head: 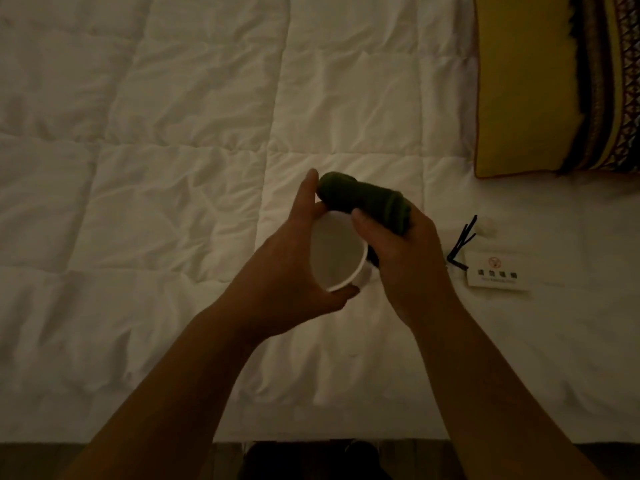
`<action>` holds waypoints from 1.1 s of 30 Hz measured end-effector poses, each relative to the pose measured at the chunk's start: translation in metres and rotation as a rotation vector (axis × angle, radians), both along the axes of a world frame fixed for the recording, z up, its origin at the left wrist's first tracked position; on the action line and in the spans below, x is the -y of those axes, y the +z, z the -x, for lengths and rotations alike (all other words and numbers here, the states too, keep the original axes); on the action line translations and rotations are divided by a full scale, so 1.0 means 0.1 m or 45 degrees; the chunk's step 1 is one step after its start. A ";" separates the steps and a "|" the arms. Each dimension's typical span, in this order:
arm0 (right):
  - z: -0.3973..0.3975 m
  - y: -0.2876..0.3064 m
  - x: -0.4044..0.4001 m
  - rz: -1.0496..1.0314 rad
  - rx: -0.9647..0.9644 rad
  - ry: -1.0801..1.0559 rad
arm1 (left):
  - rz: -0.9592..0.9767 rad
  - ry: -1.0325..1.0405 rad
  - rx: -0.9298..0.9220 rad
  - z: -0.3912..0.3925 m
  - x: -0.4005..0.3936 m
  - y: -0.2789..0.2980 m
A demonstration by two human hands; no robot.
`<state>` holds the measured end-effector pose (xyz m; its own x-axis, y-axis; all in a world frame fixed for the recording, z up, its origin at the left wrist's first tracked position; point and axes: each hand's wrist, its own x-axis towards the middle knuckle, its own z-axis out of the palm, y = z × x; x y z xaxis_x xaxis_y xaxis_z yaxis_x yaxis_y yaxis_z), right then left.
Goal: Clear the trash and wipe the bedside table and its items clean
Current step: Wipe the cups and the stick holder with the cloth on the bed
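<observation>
Dim room, head view looks down over a bed w/ a white quilted duvet [156,168]. Both hands are held above it, near the bed's front edge.

Left hand [287,258] grasps a white cup [337,254], fingers curled round its far side, thumb under the near rim; cup is tilted so its open mouth faces the camera, inside looks bare white.

Right hand [401,258] grips a dark green cloth [360,199], rolled into a thick wad. The cloth sticks out past the fingers toward the left hand's fingertips and lies against the cup's upper rim and outer side; thumb presses on the cloth from the near side.

On the duvet just right of the right hand: a small white card [498,275] w/ a red no-smoking symbol and printed text, too small to read, plus thin black sticks [462,242] beside it, touching or nearly so. Top right: a yellow cushion [519,88] w/ a dark patterned band, lying on the bed, well apart from the hands.

Bottom edge: dark floor strip.
</observation>
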<state>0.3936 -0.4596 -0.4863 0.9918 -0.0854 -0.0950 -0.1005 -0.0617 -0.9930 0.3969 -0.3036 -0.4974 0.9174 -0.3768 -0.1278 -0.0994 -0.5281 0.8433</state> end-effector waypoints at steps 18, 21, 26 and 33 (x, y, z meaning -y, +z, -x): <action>0.86 -0.49 0.59 0.037 -0.369 -0.608 | -0.887 0.128 0.355 -0.19 0.13 -0.76; 0.82 -0.46 0.63 -0.009 -0.322 -0.701 | -0.649 0.026 0.425 -0.07 0.52 -0.71; 0.82 -0.46 0.60 0.033 -0.288 -0.726 | -0.502 -0.057 0.051 -0.09 0.96 -0.92; 0.75 -0.40 0.52 0.691 0.060 -0.287 | -0.147 0.009 -0.107 -0.02 0.85 -0.82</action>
